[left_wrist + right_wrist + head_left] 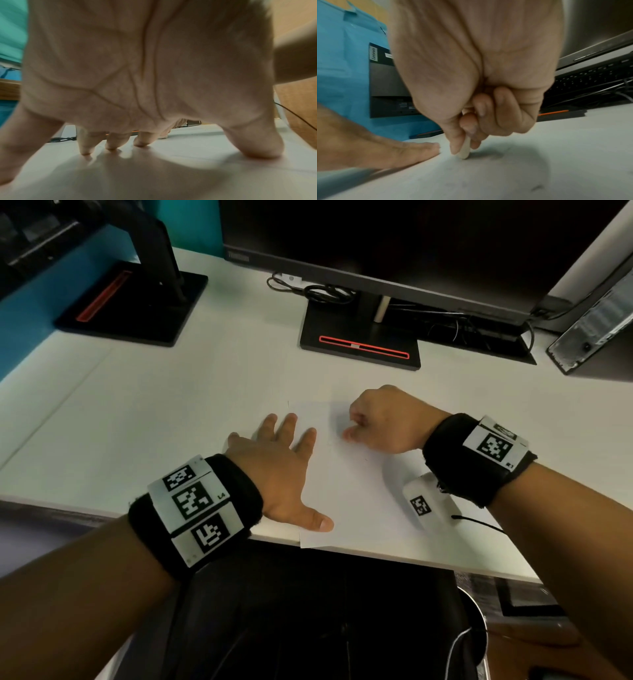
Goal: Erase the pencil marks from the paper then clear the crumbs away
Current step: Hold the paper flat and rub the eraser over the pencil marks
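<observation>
Pressing eraser onto paper

White paper lying flat on the desk, near edge just overhanging the front, faint grey smudges and dark specks on it (right wrist view), small off-white eraser tilted, tip pressed to the sheet

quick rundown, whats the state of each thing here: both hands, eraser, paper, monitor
left hand: open, fingers spread, pressing flat on the paper
right hand: fingers curled, pinching the eraser
eraser: tip down, touching the paper
paper: flat on the desk, near corner past the desk edge, faint grey marks in the right wrist view
monitor: screen dark
desk: white, bears paper and monitor stands
</observation>
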The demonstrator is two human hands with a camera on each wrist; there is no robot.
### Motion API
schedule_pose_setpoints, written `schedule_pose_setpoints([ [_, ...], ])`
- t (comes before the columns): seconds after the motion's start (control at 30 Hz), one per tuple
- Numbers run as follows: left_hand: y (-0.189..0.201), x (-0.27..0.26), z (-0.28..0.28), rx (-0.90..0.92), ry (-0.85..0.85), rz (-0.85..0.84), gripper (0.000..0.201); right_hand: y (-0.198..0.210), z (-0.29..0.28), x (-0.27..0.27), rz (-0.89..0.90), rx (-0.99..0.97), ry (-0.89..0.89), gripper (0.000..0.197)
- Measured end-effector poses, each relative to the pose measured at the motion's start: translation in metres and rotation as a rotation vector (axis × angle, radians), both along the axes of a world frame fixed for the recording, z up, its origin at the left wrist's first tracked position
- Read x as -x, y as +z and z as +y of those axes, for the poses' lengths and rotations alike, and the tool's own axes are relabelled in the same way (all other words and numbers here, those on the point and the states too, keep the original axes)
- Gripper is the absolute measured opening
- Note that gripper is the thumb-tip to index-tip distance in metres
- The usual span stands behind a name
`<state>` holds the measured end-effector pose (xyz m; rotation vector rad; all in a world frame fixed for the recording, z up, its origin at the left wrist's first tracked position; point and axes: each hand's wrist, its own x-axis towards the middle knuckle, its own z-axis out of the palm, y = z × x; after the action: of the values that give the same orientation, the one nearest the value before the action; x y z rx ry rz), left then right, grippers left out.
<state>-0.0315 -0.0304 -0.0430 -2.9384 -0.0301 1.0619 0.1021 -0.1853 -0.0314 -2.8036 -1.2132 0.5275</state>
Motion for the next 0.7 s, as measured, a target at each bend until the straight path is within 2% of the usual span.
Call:
schedule_pose_setpoints([
  [0.17, -0.002, 0.001, 0.001, 0.012, 0.005, 0.0, 0.136, -0.004, 0.011, 0.032, 0.185, -0.037, 0.126, 0.042],
  [0.43, 0.0, 0.001, 0.001, -0.004, -0.008, -0.007, 0.137, -0.005, 0.0, -0.006, -0.007, -0.01, -0.013, 0.045],
  [0.6, -0.001, 0.002, 0.001, 0.001, -0.003, -0.007, 0.139, -0.003, 0.011, 0.018, 0.13, -0.037, 0.102, 0.045],
  [0.7, 0.0, 0.003, 0.0, -0.001, -0.006, -0.003, 0.141, -0.007, 0.014, 0.025, 0.198, -0.025, 0.113, 0.042],
])
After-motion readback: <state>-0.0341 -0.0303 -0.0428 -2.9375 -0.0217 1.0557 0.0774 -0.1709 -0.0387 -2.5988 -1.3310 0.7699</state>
